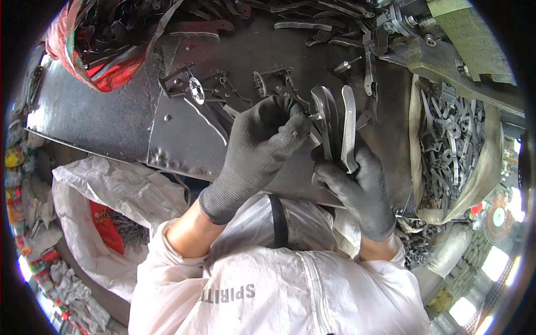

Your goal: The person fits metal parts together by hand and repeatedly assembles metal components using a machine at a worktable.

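While the curved metal handle pieces [335, 125] stand upright just right of the picture's centre, the right hand [357, 187], gloved in dark knit, grips their lower ends with fingers closed around them. At nine o'clock from the pieces, the left hand [262, 142], also gloved, pinches a small metal part [314, 116] against their side with thumb and fingertips closed. Both hands work over a dark steel table [111, 120]. Loose metal parts [218, 89] lie at ten o'clock. At three o'clock a sack of metal blanks [455, 151] hangs; at eleven o'clock sits a red bag [106, 42].
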Demonstrator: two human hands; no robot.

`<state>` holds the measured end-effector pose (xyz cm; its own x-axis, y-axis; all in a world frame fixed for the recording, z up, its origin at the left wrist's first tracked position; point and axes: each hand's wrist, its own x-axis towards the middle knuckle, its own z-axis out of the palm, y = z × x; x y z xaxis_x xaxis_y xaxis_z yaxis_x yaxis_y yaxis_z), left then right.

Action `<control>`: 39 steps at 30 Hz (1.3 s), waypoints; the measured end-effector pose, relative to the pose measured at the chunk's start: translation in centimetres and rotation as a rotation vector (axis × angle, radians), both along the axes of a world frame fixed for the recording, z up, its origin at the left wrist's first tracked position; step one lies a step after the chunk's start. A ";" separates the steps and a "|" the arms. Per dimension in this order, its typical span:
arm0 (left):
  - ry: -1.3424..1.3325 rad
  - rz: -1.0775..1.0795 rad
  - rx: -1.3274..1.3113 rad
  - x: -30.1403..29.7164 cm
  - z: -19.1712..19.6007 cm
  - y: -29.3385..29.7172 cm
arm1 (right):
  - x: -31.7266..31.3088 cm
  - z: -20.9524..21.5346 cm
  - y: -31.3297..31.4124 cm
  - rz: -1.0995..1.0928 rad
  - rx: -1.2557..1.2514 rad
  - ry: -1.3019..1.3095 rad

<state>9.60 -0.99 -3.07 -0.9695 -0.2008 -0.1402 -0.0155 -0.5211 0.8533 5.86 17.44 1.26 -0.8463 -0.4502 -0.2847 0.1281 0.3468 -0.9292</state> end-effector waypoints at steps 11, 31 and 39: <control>-0.031 -0.042 -0.057 0.0 2.2 -0.1 | -0.1 -0.7 0.4 0.103 0.168 0.270; -0.003 0.010 -0.180 -0.6 0.7 0.3 | -0.1 -0.1 0.5 0.055 0.043 -0.093; -0.036 -0.062 0.001 -0.6 0.6 0.0 | 0.0 0.0 0.1 -0.082 -0.289 -0.382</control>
<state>9.02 -1.00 -2.52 -0.9745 -0.1405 -0.1752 -0.0782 -0.5192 0.8511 5.83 17.49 1.22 -0.7413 -0.4931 -0.4553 0.4953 0.0557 -0.8669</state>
